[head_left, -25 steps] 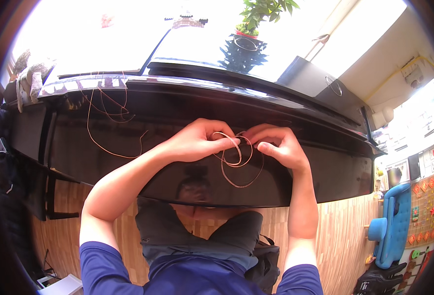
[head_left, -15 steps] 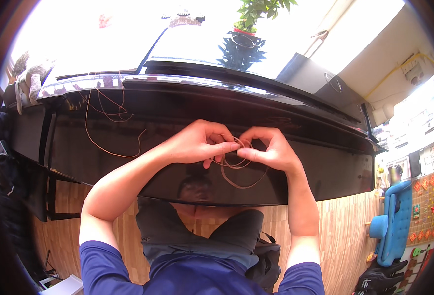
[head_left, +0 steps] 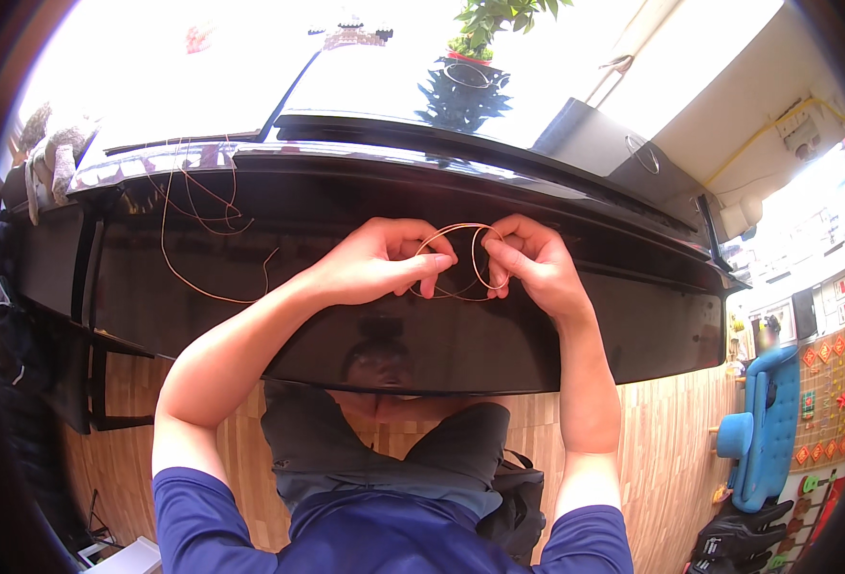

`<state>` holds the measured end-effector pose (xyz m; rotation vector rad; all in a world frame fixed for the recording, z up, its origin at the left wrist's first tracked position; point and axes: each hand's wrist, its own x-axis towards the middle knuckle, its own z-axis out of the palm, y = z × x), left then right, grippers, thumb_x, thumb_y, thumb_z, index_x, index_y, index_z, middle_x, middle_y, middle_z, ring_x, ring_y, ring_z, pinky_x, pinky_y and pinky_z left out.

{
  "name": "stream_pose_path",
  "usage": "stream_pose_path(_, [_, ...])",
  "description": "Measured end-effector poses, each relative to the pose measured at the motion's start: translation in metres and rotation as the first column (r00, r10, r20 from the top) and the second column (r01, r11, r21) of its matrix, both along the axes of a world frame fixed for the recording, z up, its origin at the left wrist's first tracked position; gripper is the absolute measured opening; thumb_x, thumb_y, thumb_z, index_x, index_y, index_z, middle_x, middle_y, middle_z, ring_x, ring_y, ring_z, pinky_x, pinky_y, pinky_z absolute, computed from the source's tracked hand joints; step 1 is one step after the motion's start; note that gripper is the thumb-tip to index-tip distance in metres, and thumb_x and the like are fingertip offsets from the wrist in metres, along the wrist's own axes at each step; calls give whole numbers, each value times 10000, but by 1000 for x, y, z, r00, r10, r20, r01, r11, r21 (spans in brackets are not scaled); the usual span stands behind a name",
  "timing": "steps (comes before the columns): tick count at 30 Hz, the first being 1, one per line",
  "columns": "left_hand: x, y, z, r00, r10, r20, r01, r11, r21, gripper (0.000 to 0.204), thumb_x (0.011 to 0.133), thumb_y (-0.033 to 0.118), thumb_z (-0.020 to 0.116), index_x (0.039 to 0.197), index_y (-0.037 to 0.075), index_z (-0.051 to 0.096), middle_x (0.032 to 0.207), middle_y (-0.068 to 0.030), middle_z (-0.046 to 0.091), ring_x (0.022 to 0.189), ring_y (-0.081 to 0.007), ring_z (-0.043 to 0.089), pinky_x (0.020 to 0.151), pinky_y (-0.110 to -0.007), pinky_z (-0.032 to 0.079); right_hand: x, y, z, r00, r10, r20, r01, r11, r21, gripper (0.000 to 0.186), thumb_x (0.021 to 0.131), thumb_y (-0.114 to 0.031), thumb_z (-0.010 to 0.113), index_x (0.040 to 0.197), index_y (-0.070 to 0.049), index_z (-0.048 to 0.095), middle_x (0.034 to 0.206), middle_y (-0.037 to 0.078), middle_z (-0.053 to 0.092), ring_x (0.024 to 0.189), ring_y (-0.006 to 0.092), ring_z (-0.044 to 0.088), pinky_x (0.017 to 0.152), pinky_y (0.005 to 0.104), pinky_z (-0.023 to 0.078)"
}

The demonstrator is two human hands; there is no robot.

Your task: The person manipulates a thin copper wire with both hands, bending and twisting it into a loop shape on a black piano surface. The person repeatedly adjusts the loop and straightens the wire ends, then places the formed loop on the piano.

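A thin tan cord (head_left: 460, 226), bent into loops, hangs between my two hands above a glossy black lid. My left hand (head_left: 384, 260) pinches one side of the loops between thumb and fingers. On the other side, my right hand (head_left: 535, 263) grips the cord with thumb and fingertips, and a narrow loop drops beside its fingers. Where the ends of this cord run is hidden by my fingers. Farther left, more tan cord (head_left: 193, 277) lies in loose curves over the black surface, apart from both hands.
Below my hands is the black piano-like furniture (head_left: 633, 335), with a raised ledge behind. A potted plant (head_left: 470, 48) stands at the back. Grey plush toys (head_left: 59, 158) sit at the far left. A blue sofa (head_left: 767, 430) is on the right, and a black bag (head_left: 513, 502) is by my legs.
My hands have moved apart a little, the right one shifting up and right. The cord loops have lifted and opened into an arch between them; earlier they hung lower.
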<state>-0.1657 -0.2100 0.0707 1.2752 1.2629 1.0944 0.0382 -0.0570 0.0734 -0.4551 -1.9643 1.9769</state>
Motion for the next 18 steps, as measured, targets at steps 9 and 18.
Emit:
stream_pose_path(9, [0,-5,7,999,-8,42,10,999,-48,306,974,327,594,1141,81,664,834,12,654,568,-18,376,505,-201,312,-6,-6,0,993,-48,111,39,996,81,241,974,-205,644,1030,25,686,616,15,565,531,89,526,529,254,467])
stream_pose_path(18, [8,-2,-8,995,64,-74,-62,998,26,268,932,313,654,1010,58,675,857,-1,654,822,-70,584,694,-245,441,-12,-22,-15,986,-83,145,52,977,206,198,938,-166,685,1028,11,676,591,-5,558,499,52,498,474,232,411])
